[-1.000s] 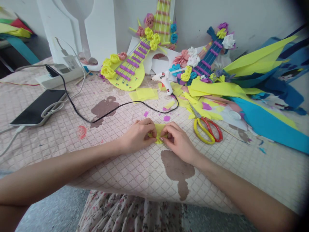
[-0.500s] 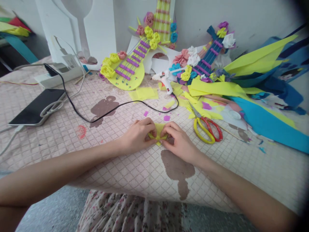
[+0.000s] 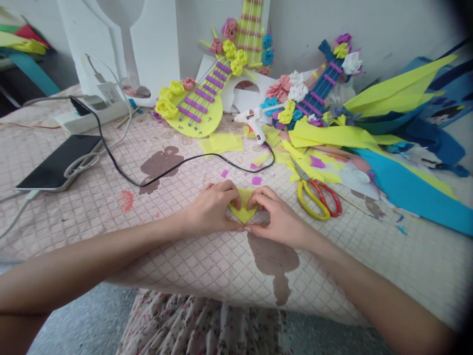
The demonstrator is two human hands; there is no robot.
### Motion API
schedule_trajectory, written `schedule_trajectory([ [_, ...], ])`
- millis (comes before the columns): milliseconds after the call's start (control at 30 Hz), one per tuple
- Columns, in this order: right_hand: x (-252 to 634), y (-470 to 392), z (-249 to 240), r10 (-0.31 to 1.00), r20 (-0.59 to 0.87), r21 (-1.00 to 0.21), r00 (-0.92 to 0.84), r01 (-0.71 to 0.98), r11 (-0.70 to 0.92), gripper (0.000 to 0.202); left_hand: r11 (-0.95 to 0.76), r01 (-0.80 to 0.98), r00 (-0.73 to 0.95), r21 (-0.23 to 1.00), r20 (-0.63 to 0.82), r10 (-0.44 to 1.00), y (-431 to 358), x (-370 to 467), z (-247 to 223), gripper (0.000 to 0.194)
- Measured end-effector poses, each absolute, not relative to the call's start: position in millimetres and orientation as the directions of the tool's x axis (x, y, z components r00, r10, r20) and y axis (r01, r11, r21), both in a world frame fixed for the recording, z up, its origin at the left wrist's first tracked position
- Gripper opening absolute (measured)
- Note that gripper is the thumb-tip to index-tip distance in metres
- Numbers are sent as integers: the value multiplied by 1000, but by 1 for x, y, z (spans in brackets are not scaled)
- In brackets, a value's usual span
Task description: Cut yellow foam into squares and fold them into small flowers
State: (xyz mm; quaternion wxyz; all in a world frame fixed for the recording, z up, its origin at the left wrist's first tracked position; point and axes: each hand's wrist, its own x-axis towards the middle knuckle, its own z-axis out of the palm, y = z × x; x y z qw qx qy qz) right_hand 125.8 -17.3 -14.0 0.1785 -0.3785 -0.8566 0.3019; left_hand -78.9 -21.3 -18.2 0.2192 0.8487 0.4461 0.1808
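A small piece of yellow crepe paper (image 3: pixel 244 211) lies on the padded cloth between my two hands, one corner pointing toward me. My left hand (image 3: pixel 212 209) has its curled fingertips on the paper's left edge. At the right edge, my right hand (image 3: pixel 281 217) grips it the same way. Both thumbs stretch below the near corner, their tips almost meeting. The fingers hide the side edges of the paper. Right of my hands lie scissors (image 3: pixel 312 199) with one yellow and one red handle, blades partly apart.
A white glue gun (image 3: pixel 253 123) with a black cord (image 3: pixel 199 157) lies beyond my hands, among yellow paper squares (image 3: pixel 221 143). Flower-decorated paper instruments (image 3: pixel 201 111) lean at the back. Blue crepe paper (image 3: pixel 417 187) spreads at right; a phone (image 3: pixel 61 160) and power strip (image 3: pixel 92 113) are at left.
The thumbs have moved off the paper toward me. Its near part, gathered and creased before, now lies flatter with a pointed corner showing. Both hands stay in about the same place.
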Motion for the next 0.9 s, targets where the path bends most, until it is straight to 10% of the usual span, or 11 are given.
schedule_trajectory([
  [633,115,-21,-25,816,167,-634,-553,573,519,16,-573,509,472,642,349,810,-17,-80,-14,8],
  [900,118,-19,-26,816,195,-655,-544,547,521,26,-577,497,599,648,224,768,-28,-64,-22,8],
])
